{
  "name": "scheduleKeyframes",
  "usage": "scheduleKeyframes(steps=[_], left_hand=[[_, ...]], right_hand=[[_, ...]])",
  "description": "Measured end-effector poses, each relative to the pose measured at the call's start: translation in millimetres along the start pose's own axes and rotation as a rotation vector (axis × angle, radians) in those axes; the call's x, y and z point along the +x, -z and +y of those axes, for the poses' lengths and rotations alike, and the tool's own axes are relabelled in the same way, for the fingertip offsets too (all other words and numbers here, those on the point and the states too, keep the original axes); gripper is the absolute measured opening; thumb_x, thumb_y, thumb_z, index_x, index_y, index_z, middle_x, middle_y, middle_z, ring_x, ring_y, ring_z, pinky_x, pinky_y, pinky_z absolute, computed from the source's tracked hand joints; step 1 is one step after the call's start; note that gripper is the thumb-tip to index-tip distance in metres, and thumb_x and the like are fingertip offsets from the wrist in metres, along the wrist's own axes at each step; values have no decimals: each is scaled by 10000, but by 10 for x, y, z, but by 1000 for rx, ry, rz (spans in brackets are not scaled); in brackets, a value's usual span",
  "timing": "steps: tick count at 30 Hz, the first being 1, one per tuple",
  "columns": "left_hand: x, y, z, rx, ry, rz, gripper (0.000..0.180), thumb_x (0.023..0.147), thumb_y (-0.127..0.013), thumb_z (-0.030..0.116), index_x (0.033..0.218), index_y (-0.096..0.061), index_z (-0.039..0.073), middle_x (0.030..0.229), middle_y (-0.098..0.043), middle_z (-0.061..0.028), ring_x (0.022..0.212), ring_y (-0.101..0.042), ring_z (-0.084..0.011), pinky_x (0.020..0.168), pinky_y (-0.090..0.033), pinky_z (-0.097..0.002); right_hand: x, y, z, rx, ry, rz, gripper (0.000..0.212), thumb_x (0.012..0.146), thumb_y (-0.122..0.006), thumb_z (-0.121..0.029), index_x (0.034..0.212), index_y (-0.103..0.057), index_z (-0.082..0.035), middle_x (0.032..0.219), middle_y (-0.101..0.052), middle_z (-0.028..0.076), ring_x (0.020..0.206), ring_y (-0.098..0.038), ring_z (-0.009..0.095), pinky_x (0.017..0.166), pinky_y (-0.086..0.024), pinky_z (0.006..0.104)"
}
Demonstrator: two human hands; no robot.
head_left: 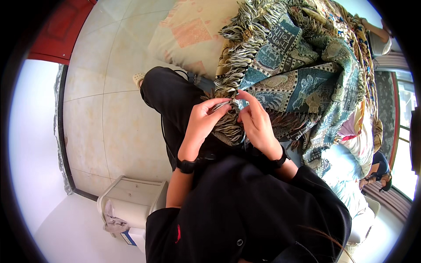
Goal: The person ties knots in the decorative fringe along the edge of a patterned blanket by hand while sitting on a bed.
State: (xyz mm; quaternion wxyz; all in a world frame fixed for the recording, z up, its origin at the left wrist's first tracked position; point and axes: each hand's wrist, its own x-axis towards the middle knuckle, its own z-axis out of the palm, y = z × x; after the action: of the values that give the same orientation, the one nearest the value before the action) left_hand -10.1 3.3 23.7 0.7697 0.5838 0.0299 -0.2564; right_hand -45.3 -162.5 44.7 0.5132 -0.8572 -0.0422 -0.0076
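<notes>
A woven throw blanket (302, 83) in teal, beige and black, with a thick tasselled fringe (237, 65), spreads from my lap toward the far right. My left hand (202, 120) pinches a few strands of the fringe between thumb and fingertips. Close beside it, my right hand (258, 122) is closed at the blanket's edge, its index finger and thumb on the base of the same fringe. The fingertips of both hands nearly meet there. Exactly what lies inside the right fingers is partly hidden. More fringe hangs below the hands onto my dark trousers.
A pale cloth with pink squares (188, 33) lies beyond the blanket. To the left are floor tiles (87, 122), a red cabinet (61, 30) and a small off-white cabinet (136, 195). Two other people are at the right, one seated near the window (405, 131).
</notes>
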Motion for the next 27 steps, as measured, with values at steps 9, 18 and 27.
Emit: scheduleKeyframes(steps=[9,18,27], left_hand=[[-1,10,-50,87,-12,-13,231,883,-617,69,1080,-641,-49,878,-653,-18,777,-566,-35,689,-457,-188],[11,-12,-72,40,-42,-53,249,904,-599,130,1080,-645,-40,831,-634,4,748,-516,-25,655,-424,-184],[6,-3,-52,37,4,-82,248,908,-595,141,1072,-646,-38,751,-553,53,671,-439,-4,577,-359,-174]], right_hand=[[34,-107,-33,207,-144,-36,521,878,-531,9,1354,-319,-2,1075,-520,140,663,-586,115,608,-450,244],[20,-132,-8,345,-190,-21,543,861,-550,32,1362,-349,-39,1062,-474,89,611,-531,54,544,-420,224],[55,-74,-14,134,-160,-2,466,857,-560,8,1304,-435,-40,893,-541,76,516,-499,72,487,-398,239]])
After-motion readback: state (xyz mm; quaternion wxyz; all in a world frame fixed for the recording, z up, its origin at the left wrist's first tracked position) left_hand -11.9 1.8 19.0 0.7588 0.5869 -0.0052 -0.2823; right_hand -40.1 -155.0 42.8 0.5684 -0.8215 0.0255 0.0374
